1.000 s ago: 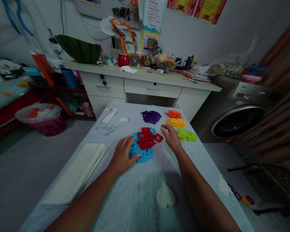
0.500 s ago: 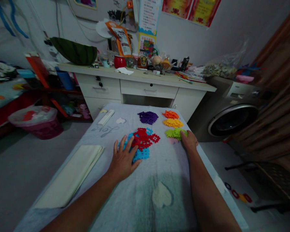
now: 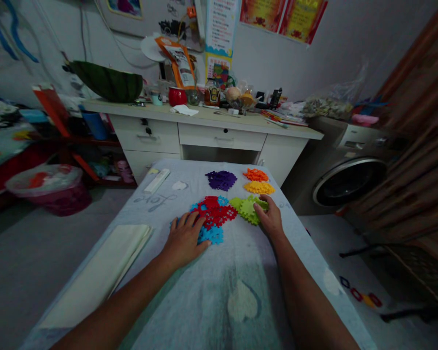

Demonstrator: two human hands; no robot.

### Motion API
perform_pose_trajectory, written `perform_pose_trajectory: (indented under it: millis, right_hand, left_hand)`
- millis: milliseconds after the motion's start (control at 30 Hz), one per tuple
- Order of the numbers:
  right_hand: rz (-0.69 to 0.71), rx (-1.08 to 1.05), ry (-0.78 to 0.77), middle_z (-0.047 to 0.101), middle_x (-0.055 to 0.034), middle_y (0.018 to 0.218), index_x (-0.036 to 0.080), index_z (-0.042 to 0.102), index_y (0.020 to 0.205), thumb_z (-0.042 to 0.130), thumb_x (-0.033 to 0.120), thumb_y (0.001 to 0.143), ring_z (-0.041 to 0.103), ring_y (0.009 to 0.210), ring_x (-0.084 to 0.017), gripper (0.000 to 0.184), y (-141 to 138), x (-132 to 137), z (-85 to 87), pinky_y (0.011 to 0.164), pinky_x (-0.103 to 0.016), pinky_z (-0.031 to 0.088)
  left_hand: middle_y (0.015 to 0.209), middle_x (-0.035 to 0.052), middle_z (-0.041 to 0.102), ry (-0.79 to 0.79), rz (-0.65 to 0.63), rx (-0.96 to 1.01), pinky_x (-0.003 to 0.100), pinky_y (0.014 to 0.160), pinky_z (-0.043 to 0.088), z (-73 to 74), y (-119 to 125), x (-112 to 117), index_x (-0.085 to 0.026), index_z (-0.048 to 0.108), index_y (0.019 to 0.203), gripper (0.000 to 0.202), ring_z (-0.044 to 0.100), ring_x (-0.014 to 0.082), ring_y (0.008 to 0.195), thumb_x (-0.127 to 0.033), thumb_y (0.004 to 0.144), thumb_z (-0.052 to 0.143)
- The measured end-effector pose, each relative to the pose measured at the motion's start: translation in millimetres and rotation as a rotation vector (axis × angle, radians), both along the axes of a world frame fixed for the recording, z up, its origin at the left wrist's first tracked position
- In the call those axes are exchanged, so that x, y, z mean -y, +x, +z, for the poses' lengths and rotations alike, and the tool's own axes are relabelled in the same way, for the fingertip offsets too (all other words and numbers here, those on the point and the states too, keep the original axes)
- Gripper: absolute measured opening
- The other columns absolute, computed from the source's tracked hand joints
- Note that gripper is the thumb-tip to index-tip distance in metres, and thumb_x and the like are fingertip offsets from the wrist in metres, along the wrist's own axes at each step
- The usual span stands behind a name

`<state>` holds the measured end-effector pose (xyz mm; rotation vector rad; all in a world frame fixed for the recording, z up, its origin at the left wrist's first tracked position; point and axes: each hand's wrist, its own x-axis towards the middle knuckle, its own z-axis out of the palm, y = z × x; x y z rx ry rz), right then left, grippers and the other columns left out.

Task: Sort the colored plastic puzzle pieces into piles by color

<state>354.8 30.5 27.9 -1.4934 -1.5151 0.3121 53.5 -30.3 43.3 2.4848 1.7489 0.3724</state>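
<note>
Slid leftward since half a second ago, the green pieces (image 3: 245,208) now touch the red pieces (image 3: 215,212). The right hand (image 3: 269,219) curls its fingers over their right edge (pinching or merely pressing, I cannot tell). The left hand (image 3: 184,239) lies flat, fingers spread and released, on the blue pieces (image 3: 210,235). Farther off lie the purple pile (image 3: 221,180), yellow pile (image 3: 259,187) and orange pile (image 3: 256,174).

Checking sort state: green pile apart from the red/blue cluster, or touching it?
Touching: green pieces abut the red pieces' right edge, no cloth visible between; right hand rests on them.
</note>
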Motion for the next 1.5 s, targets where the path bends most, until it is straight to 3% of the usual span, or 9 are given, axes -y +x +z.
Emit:
perform_pose_trajectory:
  millis: [133, 333, 467, 633, 967, 1167, 1300, 1400, 1500]
  right_hand:
    - [0.119, -0.089, -0.005, 0.064, -0.013, 0.119, 0.018, 0.054, 0.125, 0.06, 0.05, 0.081, 0.064, 0.092, -0.023, 0.055, -14.6, -0.4, -3.6, 0.076, -0.037, 0.054]
    - [0.007, 0.26, 0.006, 0.061, -0.016, 0.121, 0.015, 0.058, 0.121, 0.047, 0.053, 0.09, 0.053, 0.118, -0.03, 0.051, -14.8, -7.5, -15.5, 0.103, -0.05, 0.038]
    - [0.009, 0.4, -0.161, 0.055, -0.0186, 0.135, 0.014, 0.046, 0.139, 0.041, 0.054, 0.093, 0.044, 0.131, -0.035, 0.061, -21.0, -7.0, -22.7, 0.108, -0.056, 0.028]
    - [0.086, 0.459, -0.226, 0.05, -0.0193, 0.142, 0.016, 0.042, 0.142, 0.049, 0.056, 0.09, 0.041, 0.133, -0.037, 0.066, -37.8, -6.9, -22.1, 0.11, -0.062, 0.019]
    - [0.278, 0.12, -0.033, 0.057, -0.0121, 0.119, 0.018, 0.052, 0.128, 0.064, 0.035, 0.079, 0.053, 0.114, -0.026, 0.054, -90.5, -2.5, -17.8, 0.103, -0.045, 0.042]
    - [0.315, -0.015, 0.018, 0.058, -0.0065, 0.111, 0.022, 0.059, 0.113, 0.062, 0.025, 0.078, 0.055, 0.11, -0.022, 0.036, -119.1, -0.2, 9.4, 0.102, -0.04, 0.042]
    - [0.37, -0.08, 0.024, 0.059, -0.0057, 0.111, 0.022, 0.059, 0.111, 0.062, 0.031, 0.081, 0.055, 0.108, -0.021, 0.032, -138.8, -2.6, 29.4, 0.101, -0.037, 0.043]
    - [0.422, -0.161, -0.048, 0.062, -0.0065, 0.116, 0.022, 0.055, 0.12, 0.05, 0.038, 0.09, 0.057, 0.109, -0.02, 0.034, -146.9, -8.7, 34.8, 0.098, -0.035, 0.045]
    - [0.386, -0.158, -0.124, 0.063, -0.0076, 0.117, 0.02, 0.049, 0.129, 0.033, 0.027, 0.094, 0.059, 0.107, -0.02, 0.039, -146.2, -18.7, 28.1, 0.093, -0.034, 0.047]
  left_hand:
    - [0.139, 0.0116, 0.053, 0.076, 0.032, 0.068, 0.052, 0.107, 0.033, -3.5, 11.1, -9.1, -0.023, 0.055, 0.131, 0.053, 0.044, 0.0319, 0.129, -0.046, 0.084, 0.058]
    - [0.141, 0.0151, 0.051, 0.208, 0.112, 0.139, 0.057, 0.109, 0.03, -20.4, 23.5, -7.7, -0.018, 0.057, 0.128, 0.047, 0.043, 0.0343, 0.13, -0.044, 0.089, 0.052]
    - [0.143, 0.0152, 0.049, 0.264, 0.047, 0.159, 0.062, 0.112, 0.024, -21.7, 26.8, -2.7, -0.019, 0.056, 0.131, 0.052, 0.037, 0.037, 0.134, -0.048, 0.087, 0.054]
    - [0.143, 0.0135, 0.047, 0.223, -0.028, 0.17, 0.061, 0.112, 0.026, -25.9, 30.1, -1.9, -0.021, 0.055, 0.133, 0.059, 0.034, 0.0388, 0.135, -0.048, 0.08, 0.063]
    - [0.137, 0.0133, 0.051, 0.239, -0.056, 0.265, 0.057, 0.111, 0.03, -38.5, 27.0, -10.6, -0.019, 0.054, 0.129, 0.062, 0.036, 0.0367, 0.133, -0.047, 0.076, 0.067]
    - [0.128, 0.0136, 0.056, 0.285, 0.072, 0.426, 0.052, 0.106, 0.036, -33.2, 26.8, -16.7, -0.019, 0.055, 0.119, 0.051, 0.047, 0.0335, 0.124, -0.031, 0.071, 0.068]
    - [0.125, 0.0147, 0.056, 0.362, 0.125, 0.503, 0.053, 0.106, 0.034, -21.0, 20.4, -16.8, -0.017, 0.052, 0.119, 0.051, 0.047, 0.0341, 0.122, -0.032, 0.072, 0.066]
    - [0.123, 0.0145, 0.057, 0.373, 0.167, 0.576, 0.053, 0.108, 0.034, -17.8, 12.0, -17.1, -0.017, 0.047, 0.124, 0.052, 0.048, 0.0326, 0.121, -0.033, 0.076, 0.061]
    - [0.132, 0.016, 0.05, 0.347, 0.228, 0.702, 0.05, 0.109, 0.036, -22.8, 3.5, -20.0, -0.017, 0.035, 0.136, 0.064, 0.047, 0.0305, 0.126, -0.028, 0.077, 0.056]
